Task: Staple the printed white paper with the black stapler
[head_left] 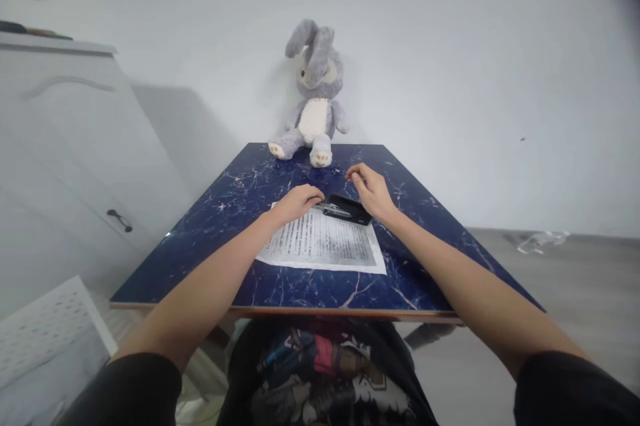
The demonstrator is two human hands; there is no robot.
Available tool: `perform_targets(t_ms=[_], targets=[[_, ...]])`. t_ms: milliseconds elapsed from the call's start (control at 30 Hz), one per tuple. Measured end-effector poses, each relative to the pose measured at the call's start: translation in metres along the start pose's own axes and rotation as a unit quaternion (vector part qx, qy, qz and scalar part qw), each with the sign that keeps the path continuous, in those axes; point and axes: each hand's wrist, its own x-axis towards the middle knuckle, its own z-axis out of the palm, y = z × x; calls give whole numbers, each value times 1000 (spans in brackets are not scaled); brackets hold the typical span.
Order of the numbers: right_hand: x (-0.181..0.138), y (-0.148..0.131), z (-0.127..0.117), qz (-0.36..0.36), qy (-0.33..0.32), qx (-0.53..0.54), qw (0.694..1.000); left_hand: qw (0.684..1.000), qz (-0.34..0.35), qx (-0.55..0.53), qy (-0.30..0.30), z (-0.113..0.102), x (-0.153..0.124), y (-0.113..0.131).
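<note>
A black stapler [358, 211] lies tilted across the top edge of a printed sheet of paper [325, 249], opened up so that its silver metal track shows. My left hand [299, 202] is closed on the stapler's left end, and its fingers hide that end. Above and to the right of the stapler, my right hand [371, 189] is raised with thumb and fingers pinched together. Whatever the pinch holds, if anything, is too small to make out.
A dark blue marbled table [200, 239] carries these things. At its far edge a grey plush rabbit [315, 113] sits against the wall. A white cabinet [65, 146] stands on the left, and crumpled clear plastic [543, 241] lies on the floor at right.
</note>
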Motion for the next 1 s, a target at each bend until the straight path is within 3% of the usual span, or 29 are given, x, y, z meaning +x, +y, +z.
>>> perform_targets(t_ms=[133, 333, 567, 767, 1000], targets=[[-2, 1, -4, -8, 24, -8, 1000, 992, -84, -69, 62, 2, 2, 5], [-3, 1, -5, -30, 14, -10, 999, 968, -141, -124, 168, 3, 4, -4], [-2, 4, -2, -57, -35, -70, 995, 955, -160, -205, 140, 9, 4, -10], [-8, 16, 11, -14, -141, -64, 988, 975, -132, -150, 100, 5, 4, -5], [-10, 19, 14, -36, -149, -71, 986, 985, -93, -127, 77, 2, 4, 3]])
